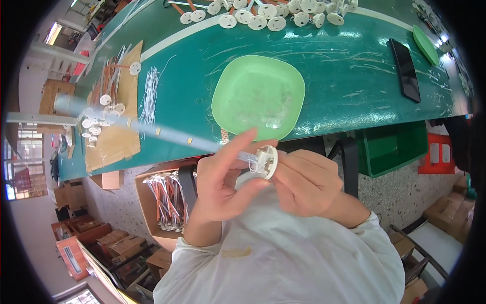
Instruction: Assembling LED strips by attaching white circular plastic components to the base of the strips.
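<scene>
Both hands are raised close to the camera over the near edge of the green table (334, 76). My left hand (225, 182) and my right hand (306, 185) together hold a small white round plastic part (267, 162) with thin wires at its middle. A long thin white strip with small yellow pieces (152, 129) runs from the part out to the left. The left index finger points up past the part. A light green square plate (258, 93) holding some small clear bits lies on the table just beyond the hands.
Several white round parts (268, 15) lie along the far edge. A black phone (404, 68) and another green plate (425, 44) lie at the right. Cardboard with white parts and wire bundles (114, 109) lies at the left. A box of wires (164, 197) and a green crate (392, 147) stand below.
</scene>
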{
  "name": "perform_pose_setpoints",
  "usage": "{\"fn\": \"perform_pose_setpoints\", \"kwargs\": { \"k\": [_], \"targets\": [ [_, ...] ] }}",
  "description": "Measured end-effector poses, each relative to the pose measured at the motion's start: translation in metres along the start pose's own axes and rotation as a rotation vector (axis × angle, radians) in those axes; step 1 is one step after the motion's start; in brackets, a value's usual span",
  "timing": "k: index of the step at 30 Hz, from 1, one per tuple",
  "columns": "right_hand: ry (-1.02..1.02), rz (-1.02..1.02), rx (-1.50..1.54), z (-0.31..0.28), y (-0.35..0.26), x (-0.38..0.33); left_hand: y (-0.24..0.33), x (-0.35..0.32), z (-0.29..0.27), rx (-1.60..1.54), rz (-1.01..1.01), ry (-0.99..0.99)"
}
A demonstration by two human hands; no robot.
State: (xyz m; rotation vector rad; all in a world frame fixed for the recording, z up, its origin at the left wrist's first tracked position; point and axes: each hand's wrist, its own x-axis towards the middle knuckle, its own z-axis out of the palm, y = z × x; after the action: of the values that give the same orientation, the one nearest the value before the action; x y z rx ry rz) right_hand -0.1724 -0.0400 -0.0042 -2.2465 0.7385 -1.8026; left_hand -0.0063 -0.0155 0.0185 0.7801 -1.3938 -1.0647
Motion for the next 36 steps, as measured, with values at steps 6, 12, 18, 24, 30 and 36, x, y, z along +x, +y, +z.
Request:
{"fn": "perform_pose_setpoints", "kwargs": {
  "k": [6,12,18,24,30,36],
  "targets": [
    [-0.294,0.186,0.414,-0.036,0.004,0.016,0.01,0.003,-0.016,0.145,-0.005,-0.316],
    [-0.014,0.966,0.657,-0.025,-0.001,0.025,0.0,-0.012,-0.009,0.003,0.046,-0.314],
    [-0.006,1.22,0.943,-0.034,0.01,0.032,0.0,-0.021,-0.014,0.06,0.01,-0.311],
    [0.142,1.182,0.809,-0.052,0.023,0.033,0.0,-0.027,-0.025,-0.029,-0.002,-0.173],
    [0.308,0.98,0.757,-0.063,0.036,0.031,-0.005,-0.027,-0.029,-0.058,0.02,-0.196],
    [0.363,0.961,0.636,-0.071,0.045,0.026,-0.002,-0.025,-0.03,-0.039,0.024,-0.182]
  ]
}}
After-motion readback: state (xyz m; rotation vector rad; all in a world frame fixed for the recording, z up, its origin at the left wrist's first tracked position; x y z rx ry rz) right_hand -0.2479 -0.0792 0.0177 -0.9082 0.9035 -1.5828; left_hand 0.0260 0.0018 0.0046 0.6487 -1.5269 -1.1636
